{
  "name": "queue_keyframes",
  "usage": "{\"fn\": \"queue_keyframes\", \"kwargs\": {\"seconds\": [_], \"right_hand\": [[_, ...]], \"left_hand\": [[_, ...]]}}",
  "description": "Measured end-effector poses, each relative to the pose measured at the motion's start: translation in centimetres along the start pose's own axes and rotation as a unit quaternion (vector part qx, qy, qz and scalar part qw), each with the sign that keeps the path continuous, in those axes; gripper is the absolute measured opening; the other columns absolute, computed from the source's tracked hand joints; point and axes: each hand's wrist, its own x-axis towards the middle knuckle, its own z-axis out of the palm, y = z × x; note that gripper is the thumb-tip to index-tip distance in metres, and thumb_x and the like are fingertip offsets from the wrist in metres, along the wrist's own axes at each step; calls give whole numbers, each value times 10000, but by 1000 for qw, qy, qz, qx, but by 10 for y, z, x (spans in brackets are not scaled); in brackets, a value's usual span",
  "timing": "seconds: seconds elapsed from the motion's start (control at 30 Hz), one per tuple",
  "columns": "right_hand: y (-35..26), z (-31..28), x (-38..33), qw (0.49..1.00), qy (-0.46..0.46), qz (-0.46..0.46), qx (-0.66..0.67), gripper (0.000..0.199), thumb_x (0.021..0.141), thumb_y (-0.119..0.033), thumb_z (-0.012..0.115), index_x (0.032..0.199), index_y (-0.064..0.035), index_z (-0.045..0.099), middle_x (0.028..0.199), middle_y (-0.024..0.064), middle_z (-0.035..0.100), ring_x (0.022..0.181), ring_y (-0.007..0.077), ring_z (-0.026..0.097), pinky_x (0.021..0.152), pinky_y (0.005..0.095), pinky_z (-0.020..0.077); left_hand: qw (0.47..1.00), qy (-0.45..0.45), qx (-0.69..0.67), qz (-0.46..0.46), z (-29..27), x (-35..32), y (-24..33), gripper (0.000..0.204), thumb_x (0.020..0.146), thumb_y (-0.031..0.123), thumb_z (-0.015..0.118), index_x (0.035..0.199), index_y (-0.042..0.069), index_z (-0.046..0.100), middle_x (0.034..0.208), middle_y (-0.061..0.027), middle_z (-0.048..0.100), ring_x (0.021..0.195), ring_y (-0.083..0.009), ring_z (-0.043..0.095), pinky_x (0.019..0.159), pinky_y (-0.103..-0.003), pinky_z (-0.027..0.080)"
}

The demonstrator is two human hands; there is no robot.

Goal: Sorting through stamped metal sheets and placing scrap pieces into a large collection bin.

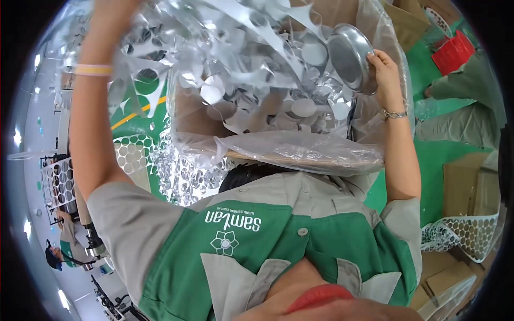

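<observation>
My right hand (387, 77) grips the rim of a round, shallow metal bowl (348, 60), thumb and fingers closed on its edge. The bowl is tilted on its side over a box lined with clear plastic (300, 152). Loose silvery discs (304, 107) and tangled strips of punched sheet scrap (230, 67) fill much of the box. At the upper left, my left hand (119, 6) is smeared by motion and cut off by the frame edge, so its fingers do not show. Shiny scrap strips hang close beside it, blurred too; whether it holds them is hidden.
More punched scrap (190, 174) hangs at the box's near left side. A red container (453, 52) stands at the far right, near another person's grey trousers (460, 125). Cardboard boxes (463, 184) and a perforated white sheet (474, 232) lie to the right. Another person (67, 243) works at far left.
</observation>
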Motion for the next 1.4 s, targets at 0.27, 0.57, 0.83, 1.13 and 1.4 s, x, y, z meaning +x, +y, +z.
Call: {"fn": "queue_keyframes", "kwargs": {"seconds": [0.27,0.57,0.83,1.13,1.4], "right_hand": [[0,-3,-3,999,-16,12,-48,154,799,-112,545,914,-19,587,729,-65,512,644,22,404,582,162,309],[5,-4,-2,994,-47,47,-86,149,811,-137,535,899,-32,591,726,-83,508,609,0,376,548,155,293],[9,3,-4,953,-95,-8,-289,236,739,-234,621,816,-27,536,667,-12,468,625,60,405,546,219,343],[-173,108,-1,877,-316,-133,338,133,830,-135,510,932,-56,544,882,93,603,703,158,583,633,244,486],[144,71,86,760,-324,-57,-561,474,633,-247,659,1005,-8,489,980,195,563,887,311,552,766,382,425]], "left_hand": [[882,-250,-353,-185,138,-140,40,697,641,94,600,1207,134,195,750,-212,579,714,-352,576,626,-406,443],[840,-490,-206,-108,129,-214,63,946,510,362,767,1290,102,300,1366,-176,214,1286,-297,154,994,-535,158],[964,-184,-189,-45,74,-182,77,243,658,-2,494,877,92,540,852,-99,575,815,-278,555,626,-346,447],[981,88,-165,41,-25,-196,96,177,672,161,637,836,124,582,827,-47,558,782,-210,549,732,-383,436],[995,22,-102,13,-48,-237,117,229,639,122,655,813,218,541,793,23,568,765,-134,571,912,-358,224]]}}
